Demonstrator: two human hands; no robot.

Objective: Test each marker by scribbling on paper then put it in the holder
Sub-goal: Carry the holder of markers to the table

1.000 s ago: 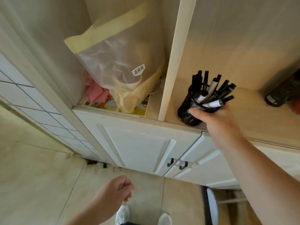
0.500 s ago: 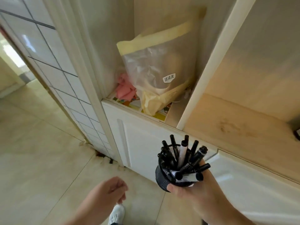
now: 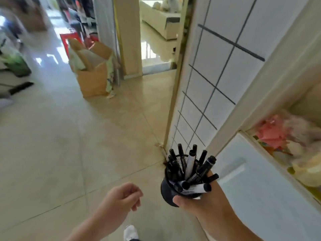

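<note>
floor (image 3: 69,145): open ahead and left | cardboard box (image 3: 94,73): beside doorway | white cabinet (image 3: 271,188): close on right

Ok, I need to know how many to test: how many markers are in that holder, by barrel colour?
White-barrelled markers: 3
All-black markers: at least 7; they overlap, so the exact count is unclear
Total: at least 10, all in the black holder gripped by the right hand
</note>
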